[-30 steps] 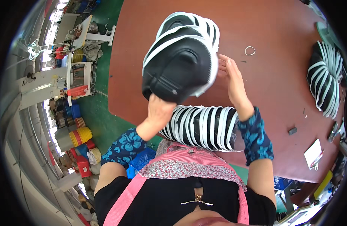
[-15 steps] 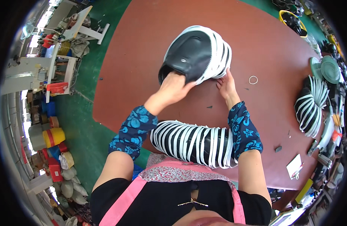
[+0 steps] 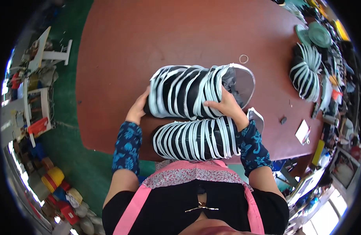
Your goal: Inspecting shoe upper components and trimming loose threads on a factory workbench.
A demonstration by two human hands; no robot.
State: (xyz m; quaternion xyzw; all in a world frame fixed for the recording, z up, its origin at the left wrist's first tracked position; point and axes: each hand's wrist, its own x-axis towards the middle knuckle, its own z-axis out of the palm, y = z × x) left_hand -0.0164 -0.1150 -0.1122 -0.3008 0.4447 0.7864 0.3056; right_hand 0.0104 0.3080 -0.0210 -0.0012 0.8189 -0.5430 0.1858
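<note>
A long stack of nested black leather-like pieces with white edging lies sideways on the table. My left hand presses against its left end, fingers partly hidden behind it. Around its right part my right hand is closed, with the thumb on the white edges. Past that hand, the stack's end piece shows a dark inner side and a white rim. Nearer to me lies a second stack of the same pieces, parallel to the first and close beside it, partly under my right forearm.
The reddish-brown table carries a rubber band beyond the stacks. At the right are a tied bundle of similar pieces, green round plates, a white card and a small dark block. Clutter lines the right edge.
The far stack has come nearer and turned from end-on to lying sideways, alongside the other stack. My left hand has left its opening for its left end; my right hand now grips its right part.
</note>
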